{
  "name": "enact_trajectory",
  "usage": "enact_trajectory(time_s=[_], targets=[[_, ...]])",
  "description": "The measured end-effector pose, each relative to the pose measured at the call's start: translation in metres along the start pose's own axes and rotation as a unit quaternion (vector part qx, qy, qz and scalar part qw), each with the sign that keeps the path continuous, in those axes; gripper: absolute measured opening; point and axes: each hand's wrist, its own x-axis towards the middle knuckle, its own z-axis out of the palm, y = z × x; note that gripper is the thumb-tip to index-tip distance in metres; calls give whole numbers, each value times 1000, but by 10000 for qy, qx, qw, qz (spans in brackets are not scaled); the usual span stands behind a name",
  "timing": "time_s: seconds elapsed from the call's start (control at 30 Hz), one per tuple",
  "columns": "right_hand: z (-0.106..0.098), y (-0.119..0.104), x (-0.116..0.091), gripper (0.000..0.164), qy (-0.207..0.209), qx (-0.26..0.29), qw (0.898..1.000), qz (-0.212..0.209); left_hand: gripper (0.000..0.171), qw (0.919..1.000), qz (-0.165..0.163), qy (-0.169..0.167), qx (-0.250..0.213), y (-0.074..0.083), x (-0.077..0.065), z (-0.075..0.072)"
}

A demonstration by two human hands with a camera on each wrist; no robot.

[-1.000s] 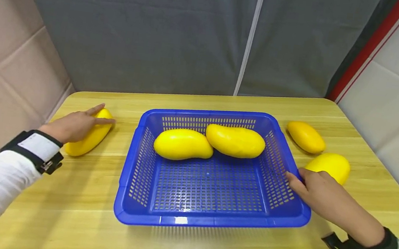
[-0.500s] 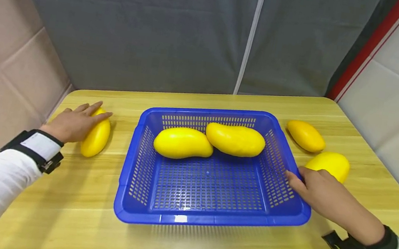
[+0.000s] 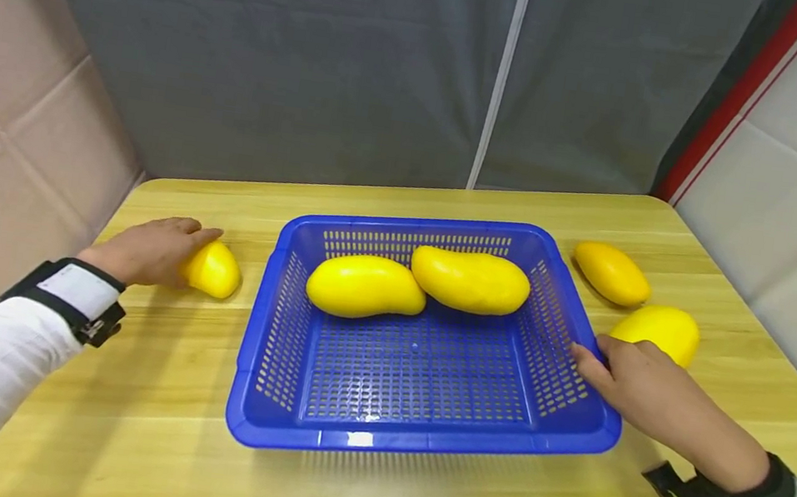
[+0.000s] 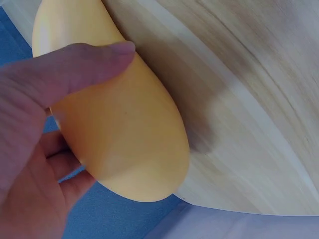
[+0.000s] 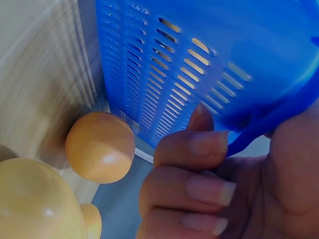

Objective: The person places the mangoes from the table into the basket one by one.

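My left hand (image 3: 155, 250) holds a yellow mango (image 3: 214, 270) at the left of the table; the hand covers much of it in the head view. In the left wrist view, the thumb lies across this mango (image 4: 129, 129) and the other fingers curl behind its far side. My right hand (image 3: 641, 385) grips the right rim of a blue plastic basket (image 3: 418, 440), its fingers curled below the edge in the right wrist view. Inside the basket, two yellow mangoes rest near the back: one on the left (image 3: 363, 287), one on the right (image 3: 471, 282).
To the right of the basket lie two more mangoes, a deeper yellow one (image 3: 611, 273) behind and a brighter one (image 3: 662, 332) partly hidden by my right hand. The wooden table (image 3: 162, 436) ends at a grey curtain (image 3: 300, 76), with padded panels on both sides.
The mango under my left hand has turned, and one end now points right. My left fingers went from lying over it to gripping it. My right hand and the basket stay put.
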Motion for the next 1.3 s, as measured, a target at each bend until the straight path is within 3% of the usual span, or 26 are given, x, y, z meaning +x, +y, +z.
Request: enact_trajectory(time_s=[0.17,0.33,0.6,0.9,1.1,1.3], targets=[[-1,-1,-1,49,22,-50,10000,4,76,9998,-142,83,71,-1,-1,0],[-1,-3,0,50,-4,-66,10000,-10,74,9982,-420,266,339,0,-8,-9],[-2,-3,-1,51,1,-30,10000,-12,66,9942,-559,734,549,14,-12,-37],[-1,-3,-2,51,-61,95,9999,-14,69,9877,-857,1228,454,35,-13,-80],[0,-1,-3,46,28,110,9998,-151,65,9819,-504,1699,672,57,-14,-101],[1,-1,-2,43,83,74,9997,-240,71,9778,-120,1977,685,83,-11,-112]])
